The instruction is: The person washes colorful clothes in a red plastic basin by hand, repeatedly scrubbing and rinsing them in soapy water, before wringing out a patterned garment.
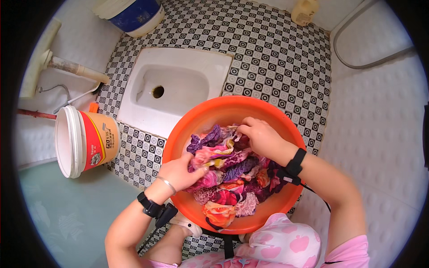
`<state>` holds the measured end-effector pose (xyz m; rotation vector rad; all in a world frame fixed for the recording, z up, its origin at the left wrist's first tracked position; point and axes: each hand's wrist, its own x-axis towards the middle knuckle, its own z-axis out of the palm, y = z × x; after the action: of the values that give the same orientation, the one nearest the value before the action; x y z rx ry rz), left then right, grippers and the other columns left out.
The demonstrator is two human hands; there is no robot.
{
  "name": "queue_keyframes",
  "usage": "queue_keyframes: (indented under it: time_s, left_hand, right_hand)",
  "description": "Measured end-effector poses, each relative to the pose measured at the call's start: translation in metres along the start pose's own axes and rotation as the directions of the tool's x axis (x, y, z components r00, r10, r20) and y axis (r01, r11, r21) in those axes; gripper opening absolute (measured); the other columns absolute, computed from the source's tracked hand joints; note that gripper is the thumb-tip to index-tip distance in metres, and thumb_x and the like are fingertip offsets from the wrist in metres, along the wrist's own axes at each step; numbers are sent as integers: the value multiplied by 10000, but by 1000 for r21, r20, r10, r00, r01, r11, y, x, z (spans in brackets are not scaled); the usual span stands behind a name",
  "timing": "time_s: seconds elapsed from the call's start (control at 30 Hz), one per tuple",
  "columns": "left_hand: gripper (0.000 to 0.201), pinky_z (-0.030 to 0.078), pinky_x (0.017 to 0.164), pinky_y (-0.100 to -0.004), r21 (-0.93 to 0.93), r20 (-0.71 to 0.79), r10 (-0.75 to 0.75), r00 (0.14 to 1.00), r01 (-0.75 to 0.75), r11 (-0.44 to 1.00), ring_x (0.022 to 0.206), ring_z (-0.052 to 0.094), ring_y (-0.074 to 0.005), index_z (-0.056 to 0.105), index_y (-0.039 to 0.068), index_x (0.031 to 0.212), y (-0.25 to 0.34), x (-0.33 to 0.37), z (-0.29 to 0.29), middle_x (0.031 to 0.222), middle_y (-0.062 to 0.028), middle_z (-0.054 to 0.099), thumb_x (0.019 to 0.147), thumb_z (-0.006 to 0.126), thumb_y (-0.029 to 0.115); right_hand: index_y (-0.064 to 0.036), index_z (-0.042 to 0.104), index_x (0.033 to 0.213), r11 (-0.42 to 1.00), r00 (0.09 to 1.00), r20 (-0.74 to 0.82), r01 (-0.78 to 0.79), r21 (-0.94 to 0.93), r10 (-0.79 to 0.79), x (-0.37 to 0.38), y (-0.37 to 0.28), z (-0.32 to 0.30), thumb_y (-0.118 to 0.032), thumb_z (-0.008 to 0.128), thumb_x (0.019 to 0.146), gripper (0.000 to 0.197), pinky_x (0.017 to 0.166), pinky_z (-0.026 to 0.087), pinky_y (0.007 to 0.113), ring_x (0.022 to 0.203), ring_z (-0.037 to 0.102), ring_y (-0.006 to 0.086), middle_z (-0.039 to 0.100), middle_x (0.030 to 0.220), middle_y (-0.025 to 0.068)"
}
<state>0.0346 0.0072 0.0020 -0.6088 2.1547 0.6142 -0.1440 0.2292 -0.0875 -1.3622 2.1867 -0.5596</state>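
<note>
A large orange basin (290,123) in front of me holds a heap of wet-looking patterned cloth (239,172) in purple, pink, red and orange. My left hand (181,173) grips a bunched pink part at the heap's left side, its thumb lying over the folds. At the far right of the heap, my right hand (263,136) is curled over with its fingers closed on the cloth; the fingertips are partly hidden. An orange flower-printed piece (219,213) lies at the near side of the basin.
A white squat toilet (178,53) is set in the black-and-white tiled floor (277,58) beyond the basin. To the left, a bucket (100,143) lies on its side. A blue-and-white bucket (136,18), a yellowish bottle (304,12) and a grey hose (357,67) are farther off.
</note>
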Motion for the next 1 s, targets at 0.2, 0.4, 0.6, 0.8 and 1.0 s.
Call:
queue_keyframes:
  time_s: [0.2, 0.4, 0.6, 0.8, 1.0]
  left_hand:
    - [496, 127, 1153, -606, 163, -145, 157, 977, -132, 978, 1442, 98, -531, 703, 227, 1161, 6, 43, 52, 1502, -381, 221, 876, 573, 612]
    - [718, 421, 1010, -558, -24, -296, 201, 934, -217, 976, 1247, 414, -542, 395, 212, 1443, -3, 56, 107, 1489, -389, 210, 845, 645, 520]
    - [699, 401, 980, -625, 120, -74, 60, 995, -51, 991, 1262, 417, -517, 260, 238, 1534, 24, 95, 107, 1519, -347, 217, 939, 497, 516]
    - [747, 451, 995, -529, -35, 16, -67, 998, 67, 997, 1168, 508, -558, 330, 35, 1457, 35, 133, 71, 1422, -408, 336, 905, 556, 484]
    - [674, 431, 1020, -484, -137, -253, -41, 967, 6, 991, 1196, 536, -458, 555, -19, 1278, 17, 138, 58, 1233, -326, 579, 885, 590, 527]
  right_hand:
    - [-177, 651, 1229, 981, 982, -18, -190, 34, 191, 2, -13, 69, -392, 642, 838, 446, 1083, 339, 625, 1285, 311, 644, 333, 1494, 296]
    - [-8, 626, 1159, 976, 928, 312, -216, 9, 203, -51, -35, 99, -364, 745, 720, 578, 945, 488, 526, 1194, 424, 435, 518, 1250, 159]
    - [-24, 609, 1196, 983, 955, 234, -171, -61, 181, -22, -23, 105, -369, 739, 720, 602, 979, 437, 487, 1162, 469, 400, 569, 1203, 146]
    - [-93, 684, 1019, 967, 896, 395, -119, -225, 202, 23, -6, 88, -304, 612, 841, 285, 893, 485, 435, 1021, 647, 324, 704, 1011, 138]
    - [-76, 697, 1077, 927, 867, 439, -63, -370, 234, 46, 4, 49, -236, 638, 804, 322, 862, 534, 416, 1021, 664, 303, 702, 1090, 98]
